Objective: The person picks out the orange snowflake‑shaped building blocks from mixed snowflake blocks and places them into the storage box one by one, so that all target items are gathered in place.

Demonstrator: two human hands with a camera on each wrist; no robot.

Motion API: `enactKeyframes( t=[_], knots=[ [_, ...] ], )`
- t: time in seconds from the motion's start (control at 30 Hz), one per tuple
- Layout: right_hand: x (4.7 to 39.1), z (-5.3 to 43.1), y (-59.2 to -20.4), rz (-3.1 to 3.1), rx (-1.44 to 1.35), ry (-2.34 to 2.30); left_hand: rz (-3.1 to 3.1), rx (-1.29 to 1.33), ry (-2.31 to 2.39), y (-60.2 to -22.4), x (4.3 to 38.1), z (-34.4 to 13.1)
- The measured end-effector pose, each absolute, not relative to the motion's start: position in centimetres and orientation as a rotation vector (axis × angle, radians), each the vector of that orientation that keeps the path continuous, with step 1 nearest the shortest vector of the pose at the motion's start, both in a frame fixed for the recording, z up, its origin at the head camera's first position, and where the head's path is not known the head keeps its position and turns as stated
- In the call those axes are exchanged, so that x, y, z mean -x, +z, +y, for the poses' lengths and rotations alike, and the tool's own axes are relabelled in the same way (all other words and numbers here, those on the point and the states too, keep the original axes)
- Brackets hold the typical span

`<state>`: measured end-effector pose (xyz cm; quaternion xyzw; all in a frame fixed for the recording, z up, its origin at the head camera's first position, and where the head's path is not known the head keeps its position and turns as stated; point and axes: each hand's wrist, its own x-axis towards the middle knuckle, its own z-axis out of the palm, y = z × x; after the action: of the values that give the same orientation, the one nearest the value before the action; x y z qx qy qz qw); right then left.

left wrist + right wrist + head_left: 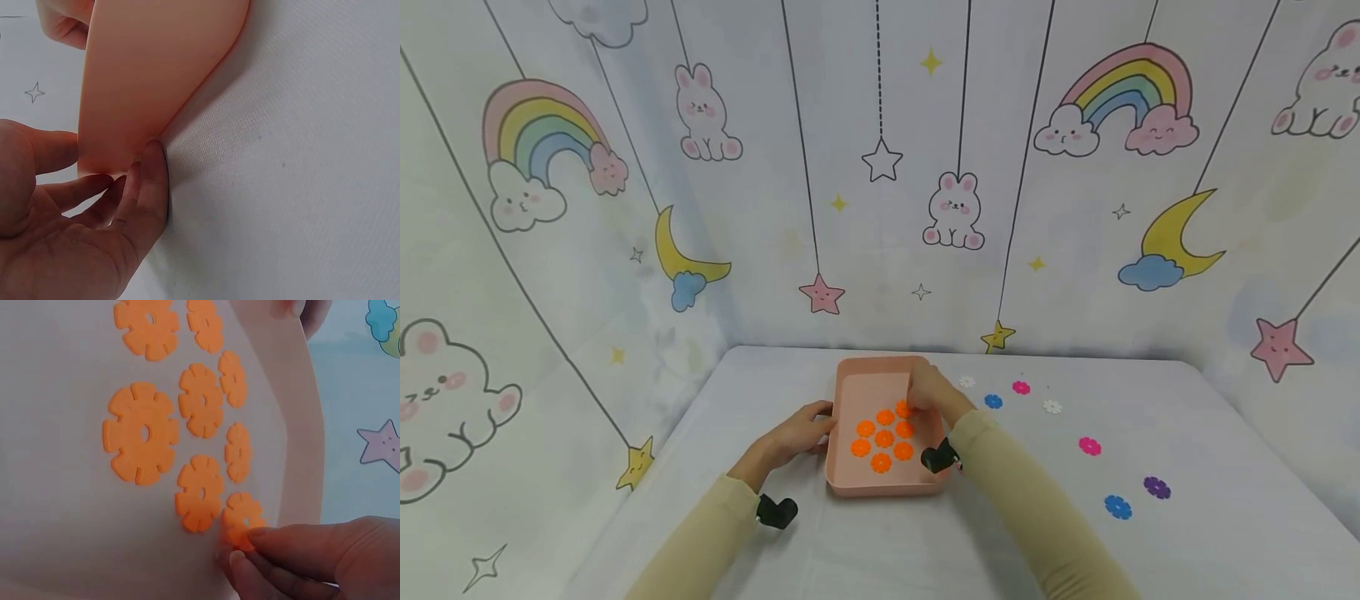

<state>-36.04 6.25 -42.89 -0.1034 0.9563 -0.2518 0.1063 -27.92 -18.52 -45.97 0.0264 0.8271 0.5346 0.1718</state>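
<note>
A shallow pink tray (pixel 865 492) lies on the white table, with several orange notched plastic discs (pixel 883 438) grouped flat inside it. My left hand (pixel 793 435) holds the tray's left side; the left wrist view shows the thumb (pixel 56 152) at the rim and the other fingers against the outer wall. Reaching over the tray's right side, my right hand (pixel 934 390) pinches an orange interlocking disc (pixel 242 515) between thumb and fingers. That disc is close to the tray floor, beside the other orange ones (pixel 201 494).
Right of the tray, loose notched discs are scattered on the tablecloth: blue (pixel 1117 507), purple (pixel 1157 487), pink (pixel 1090 447) and white (pixel 1052 407). Behind the table (pixel 775 367) hangs a cloth backdrop (pixel 775 192) printed with rabbits, rainbows and stars.
</note>
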Motion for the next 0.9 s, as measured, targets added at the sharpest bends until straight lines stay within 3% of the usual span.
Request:
enactKeyframes(
  t=[0.43,0.9],
  knots=[
    [35.1,7.1,-41.1,2.783,0.472,-0.686,2.357,-0.086,1.501,-46.1,28.2,-18.7],
    [32.9,13.9,-39.7,2.776,0.692,-0.821,2.355,-0.071,1.495,-46.3,28.2,-18.6]
  ],
)
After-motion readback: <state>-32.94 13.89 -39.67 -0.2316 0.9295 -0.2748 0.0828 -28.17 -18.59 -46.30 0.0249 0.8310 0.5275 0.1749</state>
